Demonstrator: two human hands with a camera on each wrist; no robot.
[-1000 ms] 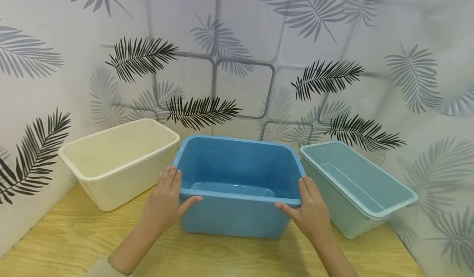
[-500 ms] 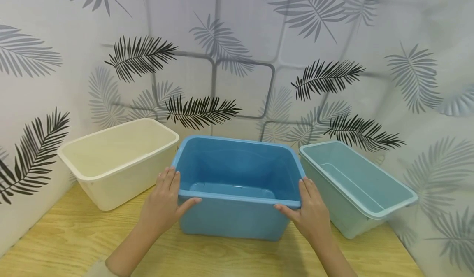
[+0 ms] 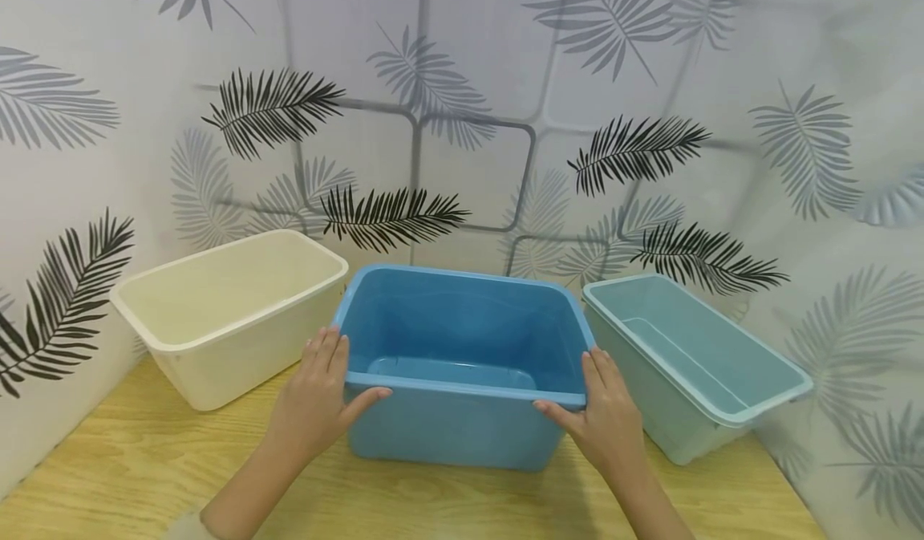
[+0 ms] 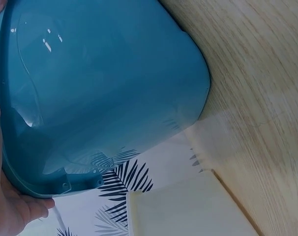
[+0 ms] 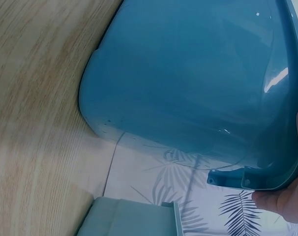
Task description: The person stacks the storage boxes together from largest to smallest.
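A blue plastic bin (image 3: 462,424) stands on the wooden table in the middle of the head view, its inside bare. My left hand (image 3: 310,399) holds its near left corner, thumb along the front rim and fingers over the side rim. At the near right corner my right hand (image 3: 606,412) holds the rim the same way. Both wrist views show the bin's outer wall (image 4: 109,73) close up, with fingertips (image 5: 269,200) reaching beneath the rim in the right wrist view. Its base meets the tabletop.
A cream bin (image 3: 253,355) stands to the left, angled. On the right is a pale green bin (image 3: 650,379), also angled, close beside the blue one. A leaf-patterned wall covering (image 3: 476,179) rises behind them. The wooden table (image 3: 433,508) extends toward me.
The blue bin has shifted very slightly toward me and to the left, with both hands still on its rim. The other two bins stay where they were.
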